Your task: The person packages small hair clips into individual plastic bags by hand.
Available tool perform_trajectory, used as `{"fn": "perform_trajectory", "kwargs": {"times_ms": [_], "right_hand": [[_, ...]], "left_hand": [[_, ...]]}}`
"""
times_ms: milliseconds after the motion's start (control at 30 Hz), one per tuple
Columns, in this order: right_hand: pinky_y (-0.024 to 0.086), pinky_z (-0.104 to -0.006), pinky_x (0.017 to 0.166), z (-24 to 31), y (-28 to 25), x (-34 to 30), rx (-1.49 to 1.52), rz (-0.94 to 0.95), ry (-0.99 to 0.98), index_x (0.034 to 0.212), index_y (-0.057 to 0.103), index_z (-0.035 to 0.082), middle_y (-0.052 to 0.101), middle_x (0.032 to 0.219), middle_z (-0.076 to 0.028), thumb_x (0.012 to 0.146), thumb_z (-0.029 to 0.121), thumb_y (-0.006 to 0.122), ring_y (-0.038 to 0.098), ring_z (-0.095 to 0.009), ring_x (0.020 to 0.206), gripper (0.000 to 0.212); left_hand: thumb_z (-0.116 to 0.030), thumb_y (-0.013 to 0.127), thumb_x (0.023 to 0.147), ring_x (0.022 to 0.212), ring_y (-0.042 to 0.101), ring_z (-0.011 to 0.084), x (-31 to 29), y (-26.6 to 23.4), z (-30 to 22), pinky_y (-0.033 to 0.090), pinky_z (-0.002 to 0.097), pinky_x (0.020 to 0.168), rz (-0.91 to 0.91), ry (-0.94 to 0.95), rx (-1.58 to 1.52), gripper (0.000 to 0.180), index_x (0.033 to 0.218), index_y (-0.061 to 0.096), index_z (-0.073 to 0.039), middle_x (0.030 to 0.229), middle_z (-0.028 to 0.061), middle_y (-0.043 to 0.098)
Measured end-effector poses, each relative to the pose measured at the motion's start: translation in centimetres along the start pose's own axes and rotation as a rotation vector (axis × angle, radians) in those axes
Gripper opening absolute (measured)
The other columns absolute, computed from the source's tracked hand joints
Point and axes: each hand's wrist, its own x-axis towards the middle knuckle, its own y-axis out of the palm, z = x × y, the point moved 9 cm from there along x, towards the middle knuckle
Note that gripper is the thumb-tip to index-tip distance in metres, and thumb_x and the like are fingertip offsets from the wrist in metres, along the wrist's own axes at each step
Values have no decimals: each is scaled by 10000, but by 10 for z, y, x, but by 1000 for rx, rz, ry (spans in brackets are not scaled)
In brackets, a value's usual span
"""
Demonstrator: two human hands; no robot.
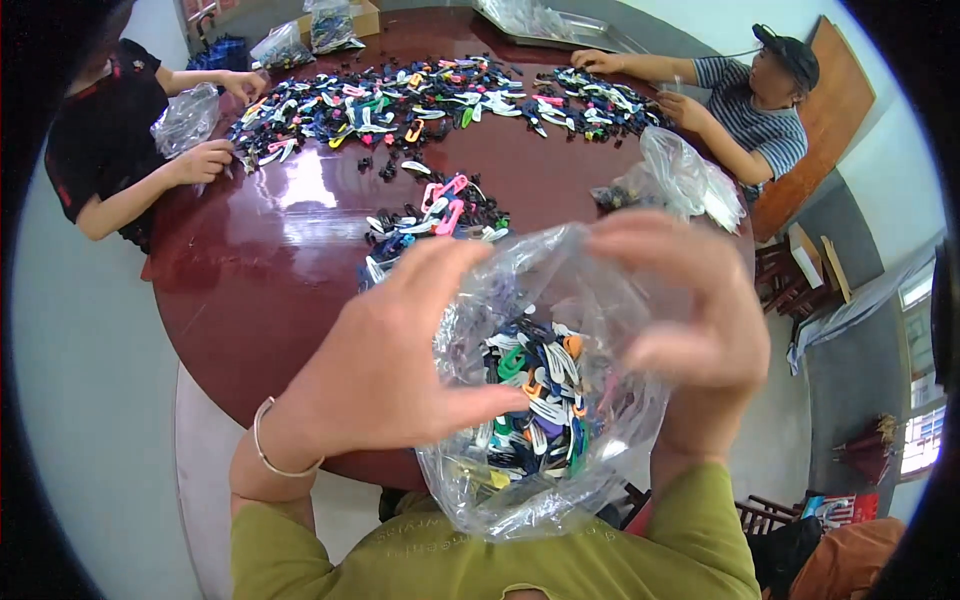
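A clear plastic bag (455, 500) with its mouth spread wide is in front of me, at the table's near edge. Inside lie many hair clips (540, 400), mostly white and dark with some orange, green and purple. My left hand (370, 350) is on the bag's left side, its thumb reaching across the mouth and its fingers at the far rim. On the right side, my right hand (700, 310) curls at the rim, blurred by motion. Just beyond the bag is a small heap of clips (445, 210), with pink ones on top.
A long pile of mixed clips (380, 100) stretches across the far side of the round dark red table (240, 340). One person (110, 150) works at the left, another (750, 110) at the right. Filled plastic bags (680, 170) and a metal tray (580, 35) are also on the table.
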Motion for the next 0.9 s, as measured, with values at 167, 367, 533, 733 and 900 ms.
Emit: {"fn": "perform_trajectory", "kwargs": {"times_ms": [167, 367, 533, 733, 900], "right_hand": [[492, -427, 774, -11, 46, -5, -950, 113, 189, 1056, 611, 40, 588, 1100, -160, 660, 77, 726, 605, -364, 904, 414], [500, -401, 715, -61, 22, 6, -711, 257, 217, 977, 620, 4, 653, 858, -169, 662, -54, 525, 624, -355, 811, 334], [503, -364, 682, -89, 30, 0, -623, 548, 433, 870, 652, 14, 655, 810, -175, 617, 0, 553, 631, -335, 754, 273], [508, -317, 649, -102, 18, 2, -93, 537, 254, 968, 681, 13, 692, 831, -94, 738, 73, 608, 665, -215, 740, 249], [491, -266, 746, -150, 1, 9, 463, 321, 593, 982, 690, 16, 689, 900, -37, 823, 214, 714, 631, -134, 837, 255]], "left_hand": [[46, 572, 672, 1015, 569, 412, -9, 18, 11, 497, 405, 825, 43, -76, 27, 578, 1238, 459, 49, 1170, 258, 528], [70, 457, 679, 816, 638, 379, -1, 9, 22, 520, 394, 717, -17, -65, -49, 483, 1155, 519, 17, 892, 221, 635], [31, 466, 698, 585, 634, 302, -8, 40, 36, 490, 340, 539, 389, -68, -39, 335, 1017, 565, 1, 709, 165, 647], [-29, 606, 756, 623, 631, 124, -4, 34, 46, 481, 272, 563, 341, -168, -195, 270, 1022, 617, 13, 716, 114, 654], [-95, 653, 836, 664, 603, 80, -3, 41, 68, 475, 233, 585, 306, -428, -673, 183, 971, 637, 28, 767, 41, 668]]}}
